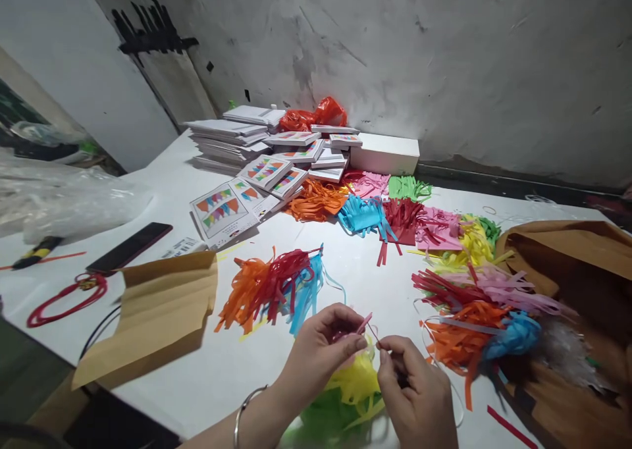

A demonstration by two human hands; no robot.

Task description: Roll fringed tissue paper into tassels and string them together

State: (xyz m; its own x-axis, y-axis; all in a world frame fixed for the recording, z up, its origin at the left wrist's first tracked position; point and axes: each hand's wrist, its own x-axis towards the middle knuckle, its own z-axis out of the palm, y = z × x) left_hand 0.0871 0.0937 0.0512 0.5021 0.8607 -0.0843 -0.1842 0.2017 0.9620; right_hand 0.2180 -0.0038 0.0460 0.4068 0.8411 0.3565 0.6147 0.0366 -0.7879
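Note:
My left hand (328, 347) is closed on a pink paper tassel, whose rolled tip (364, 323) sticks out between thumb and fingers. Close on its right, my right hand (415, 383) pinches a thin string (374, 332) near that tip. Yellow tissue fringe (356, 378) hangs below and between the hands, with green fringe (328, 416) under it. Beyond my left hand lies a row of orange (241, 297), red (286, 274) and blue (307, 294) tassels, with a blue strand curving toward my hands.
Brown paper (162, 311) and a black phone (129, 248) lie left. Behind are printed packets (222, 212), a white box (388, 153) and folded fringe bundles (363, 215). More tassels (464, 334) lie right beside a large brown bag (582, 291). Clear plastic (74, 199) is far left.

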